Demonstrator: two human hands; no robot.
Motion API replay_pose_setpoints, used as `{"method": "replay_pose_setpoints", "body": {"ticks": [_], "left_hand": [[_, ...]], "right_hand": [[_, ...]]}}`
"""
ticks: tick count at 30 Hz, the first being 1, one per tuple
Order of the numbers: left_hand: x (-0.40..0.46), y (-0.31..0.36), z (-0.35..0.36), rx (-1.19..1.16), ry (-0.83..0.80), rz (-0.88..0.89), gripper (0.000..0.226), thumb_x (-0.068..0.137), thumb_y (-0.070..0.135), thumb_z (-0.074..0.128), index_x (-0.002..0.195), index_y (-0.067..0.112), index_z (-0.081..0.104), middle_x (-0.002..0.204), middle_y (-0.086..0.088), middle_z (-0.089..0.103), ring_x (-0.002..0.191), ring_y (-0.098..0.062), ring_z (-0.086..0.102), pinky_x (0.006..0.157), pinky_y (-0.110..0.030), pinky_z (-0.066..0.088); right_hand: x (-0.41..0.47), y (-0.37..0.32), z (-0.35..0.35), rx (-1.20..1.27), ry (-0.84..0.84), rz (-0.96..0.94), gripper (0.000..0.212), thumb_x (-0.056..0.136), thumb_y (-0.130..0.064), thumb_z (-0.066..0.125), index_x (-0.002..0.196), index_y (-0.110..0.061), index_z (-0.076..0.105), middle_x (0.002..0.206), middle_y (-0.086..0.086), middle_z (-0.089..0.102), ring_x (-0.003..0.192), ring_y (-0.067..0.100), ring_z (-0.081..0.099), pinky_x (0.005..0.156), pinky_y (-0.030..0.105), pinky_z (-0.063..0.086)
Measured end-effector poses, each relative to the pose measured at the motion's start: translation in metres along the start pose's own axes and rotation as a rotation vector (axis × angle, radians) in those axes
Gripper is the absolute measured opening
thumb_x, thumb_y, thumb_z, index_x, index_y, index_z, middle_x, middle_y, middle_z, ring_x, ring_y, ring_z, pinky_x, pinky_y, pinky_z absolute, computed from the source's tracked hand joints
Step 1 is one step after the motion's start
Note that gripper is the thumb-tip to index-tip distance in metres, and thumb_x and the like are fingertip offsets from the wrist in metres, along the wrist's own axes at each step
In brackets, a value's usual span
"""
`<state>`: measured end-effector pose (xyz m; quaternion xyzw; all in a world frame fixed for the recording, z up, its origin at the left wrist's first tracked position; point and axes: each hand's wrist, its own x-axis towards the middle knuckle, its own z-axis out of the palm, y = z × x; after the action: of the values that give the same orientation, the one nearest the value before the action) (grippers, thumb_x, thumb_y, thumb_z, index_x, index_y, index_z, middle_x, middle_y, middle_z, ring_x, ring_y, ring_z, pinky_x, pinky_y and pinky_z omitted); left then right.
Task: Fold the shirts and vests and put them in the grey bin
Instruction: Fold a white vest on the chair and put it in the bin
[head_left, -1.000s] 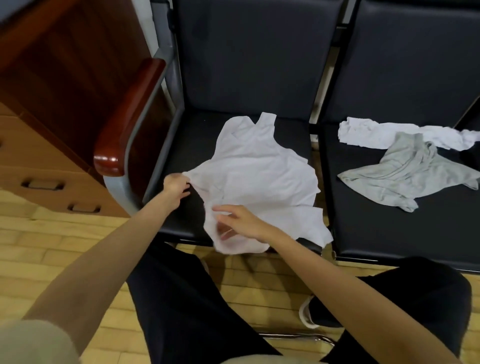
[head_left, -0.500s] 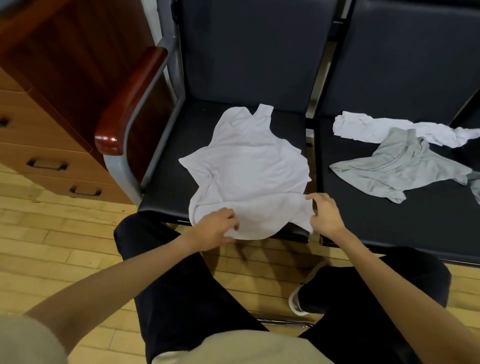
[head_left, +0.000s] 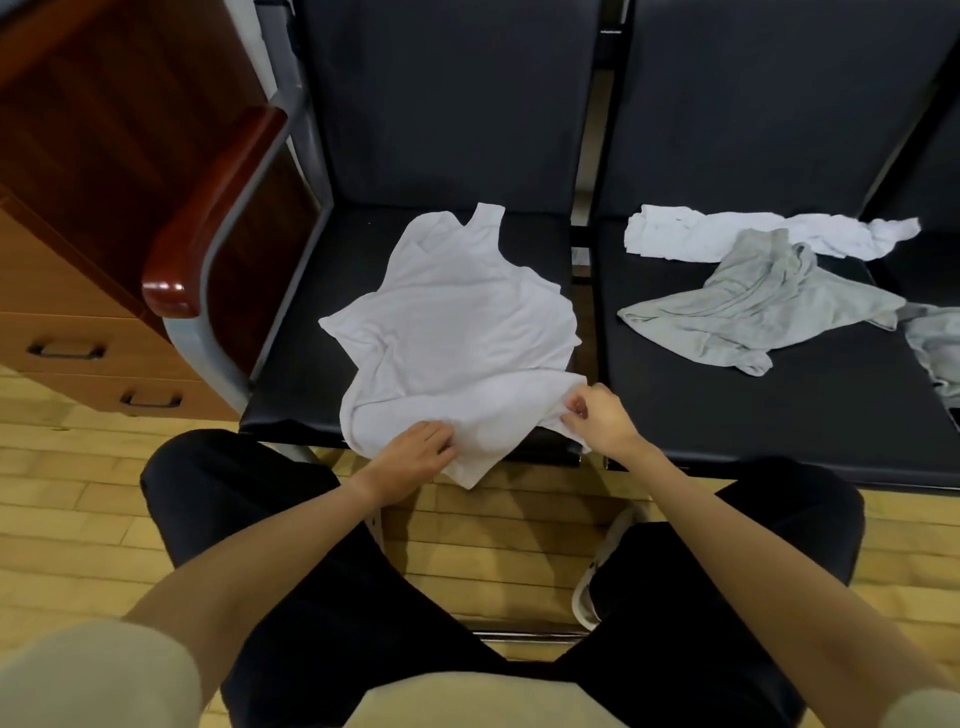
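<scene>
Black trousers (head_left: 322, 597) fill the near foreground, over a pale wood floor (head_left: 67, 519). Just beyond the knees, the left hand (head_left: 415, 457) lies on the near hem of the white vest (head_left: 457, 332), its grip curled onto the cloth. The right hand (head_left: 597, 421) pinches the vest's lower right corner between thumb and fingertips; half a second ago that grip sat further out at the edge of the seat, and it has since drawn the corner inward, bunching a fold between the two hands. Ahead of both grips the vest spreads over the black seat (head_left: 291, 374), straps pointing away. Further off to the right of the right hand, on the next seat (head_left: 779, 415), lie a grey shirt (head_left: 753, 306) and, behind it, a white garment (head_left: 727, 236), both unmoved.
</scene>
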<state>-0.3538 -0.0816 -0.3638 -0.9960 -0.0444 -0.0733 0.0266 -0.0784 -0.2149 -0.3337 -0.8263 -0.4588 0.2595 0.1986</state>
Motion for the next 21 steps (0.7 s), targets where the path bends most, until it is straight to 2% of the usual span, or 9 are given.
{"method": "replay_pose_setpoints", "body": {"ticks": [2, 4, 6, 7, 9, 12, 16, 18, 21], "left_hand": [[0.001, -0.002, 0.0, -0.051, -0.083, -0.033, 0.021, 0.066, 0.008, 0.079, 0.08, 0.016, 0.065, 0.088, -0.001, 0.06, 0.079, -0.013, 0.051, 0.073, -0.022, 0.046], [0.008, -0.007, -0.013, -0.075, -0.183, -0.159, 0.017, 0.068, 0.027, 0.078, 0.071, 0.031, 0.062, 0.078, 0.013, 0.057, 0.069, -0.001, 0.041, 0.065, -0.011, 0.034], [0.01, -0.013, -0.025, -0.336, -0.273, -0.275, 0.019, 0.072, 0.018, 0.079, 0.073, 0.02, 0.06, 0.078, 0.008, 0.053, 0.07, -0.009, 0.049, 0.062, -0.017, 0.037], [0.01, -0.019, -0.031, -0.43, -0.301, -0.327, 0.018, 0.075, 0.015, 0.078, 0.076, 0.016, 0.06, 0.08, 0.007, 0.051, 0.074, -0.013, 0.052, 0.065, -0.02, 0.04], [0.008, -0.028, -0.049, -0.64, -0.302, -0.475, 0.017, 0.075, 0.016, 0.081, 0.076, 0.014, 0.065, 0.078, 0.008, 0.057, 0.073, -0.01, 0.055, 0.068, -0.02, 0.043], [0.004, -0.045, -0.075, -0.895, -0.191, -0.637, 0.014, 0.069, 0.015, 0.086, 0.073, 0.012, 0.073, 0.074, 0.003, 0.071, 0.072, -0.01, 0.065, 0.072, -0.02, 0.05], [-0.002, -0.063, -0.101, -1.026, -0.131, -0.794, 0.014, 0.07, 0.012, 0.085, 0.079, 0.009, 0.076, 0.079, -0.002, 0.074, 0.077, -0.009, 0.068, 0.076, -0.015, 0.05], [-0.006, -0.068, -0.11, -1.098, -0.185, -0.803, 0.017, 0.072, 0.009, 0.083, 0.085, 0.003, 0.075, 0.086, -0.007, 0.075, 0.082, -0.009, 0.069, 0.076, -0.013, 0.049], [-0.016, -0.068, -0.116, -1.113, -0.322, -0.761, 0.019, 0.074, 0.014, 0.082, 0.087, 0.004, 0.073, 0.087, -0.008, 0.074, 0.082, -0.008, 0.068, 0.079, -0.013, 0.049]], "right_hand": [[-0.001, 0.0, 0.0, -0.034, 0.014, -0.007, 0.014, 0.086, -0.016, 0.066, 0.098, -0.013, 0.057, 0.115, 0.007, 0.044, 0.108, 0.02, 0.043, 0.094, 0.032, 0.043], [0.0, 0.002, 0.0, -0.015, 0.003, -0.032, 0.037, 0.087, -0.017, 0.065, 0.121, -0.011, 0.051, 0.133, 0.009, 0.036, 0.122, 0.023, 0.039, 0.102, 0.036, 0.041], [0.002, 0.001, -0.001, 0.02, -0.03, -0.049, 0.057, 0.09, -0.013, 0.06, 0.142, -0.014, 0.036, 0.147, 0.012, 0.027, 0.134, 0.031, 0.032, 0.109, 0.043, 0.036], [0.005, 0.001, -0.001, 0.007, -0.044, -0.04, 0.06, 0.092, -0.011, 0.058, 0.146, -0.016, 0.033, 0.151, 0.014, 0.023, 0.138, 0.034, 0.027, 0.112, 0.046, 0.033], [0.013, -0.002, -0.001, -0.053, -0.048, -0.013, 0.049, 0.094, -0.01, 0.055, 0.141, -0.017, 0.042, 0.15, 0.016, 0.024, 0.138, 0.037, 0.026, 0.111, 0.046, 0.034], [0.019, -0.012, -0.005, -0.138, 0.041, -0.025, 0.019, 0.09, -0.016, 0.063, 0.108, -0.011, 0.06, 0.131, 0.012, 0.042, 0.118, 0.031, 0.046, 0.097, 0.039, 0.043], [0.009, -0.031, -0.021, -0.007, 0.187, -0.147, 0.01, 0.086, -0.011, 0.065, 0.079, -0.008, 0.058, 0.093, 0.005, 0.057, 0.086, 0.021, 0.055, 0.082, 0.043, 0.05], [-0.006, -0.042, -0.029, 0.116, 0.133, -0.187, 0.016, 0.087, -0.007, 0.061, 0.073, -0.011, 0.052, 0.08, 0.006, 0.06, 0.076, 0.022, 0.058, 0.075, 0.045, 0.052], [-0.024, -0.045, -0.026, 0.024, -0.048, -0.24, 0.01, 0.087, -0.011, 0.062, 0.083, -0.013, 0.054, 0.091, 0.006, 0.063, 0.09, 0.025, 0.061, 0.082, 0.042, 0.052]]}}
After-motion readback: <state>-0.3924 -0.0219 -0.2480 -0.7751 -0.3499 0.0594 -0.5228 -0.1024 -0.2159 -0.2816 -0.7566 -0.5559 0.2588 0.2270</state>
